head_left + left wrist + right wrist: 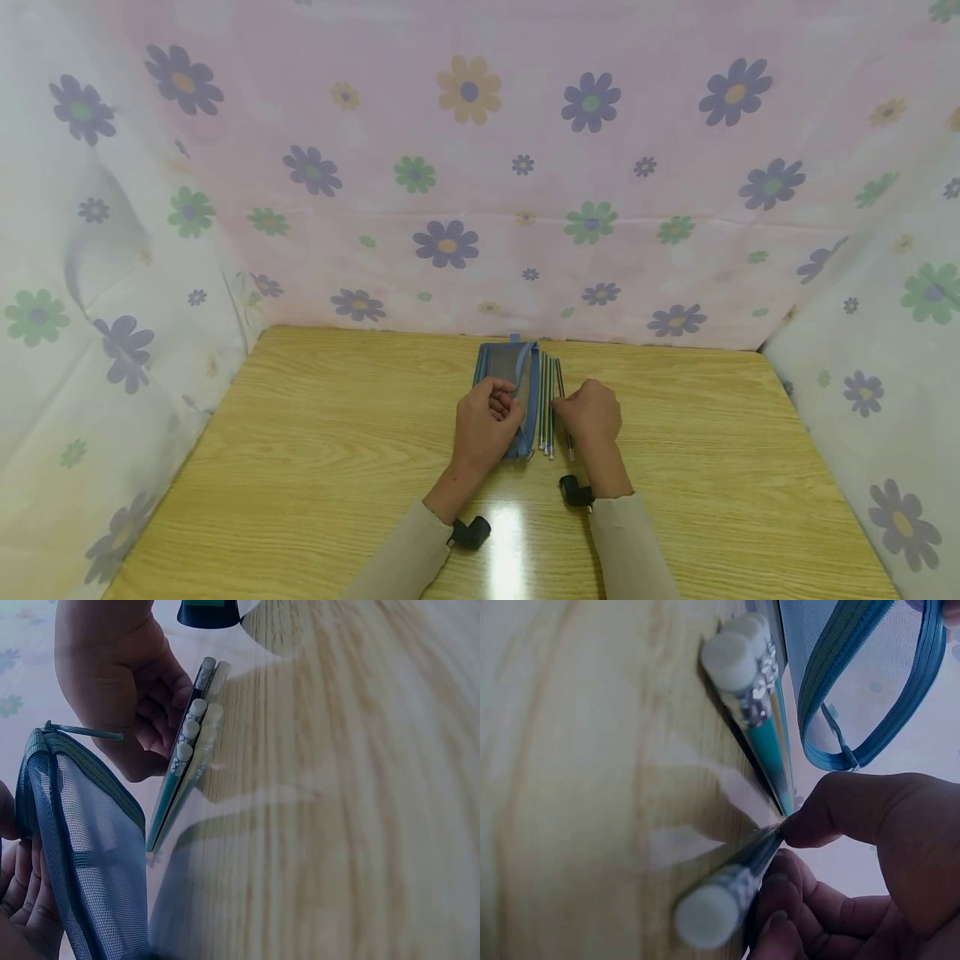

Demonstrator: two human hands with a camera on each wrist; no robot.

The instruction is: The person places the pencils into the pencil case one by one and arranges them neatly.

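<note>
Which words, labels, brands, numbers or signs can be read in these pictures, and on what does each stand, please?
None can be read in any view.
Mesh pouch: no lettering visible.
Pencils: any print is too small or blurred to read.
Wrist cameras: no readable marking.
Flowered cloth: flower shapes, no words.

Blue mesh pouch (501, 358), unzipped, slim pencils (547, 414) alongside

Place: screened tabletop booth; the kind of room beyond cannot be told. Surface (315, 450): yellowish wood-grain, glossy, bearing a bright light reflection. Back sheet (495, 179): pinkish, flower-printed, rising behind the far edge. Left sheet (112, 275) and right sheet (877, 350): whitish, similar flowers, flanking the side edges, creased. Wrist cameras (575, 491): black, two, worn at a person's cuffs (615, 508).
</note>
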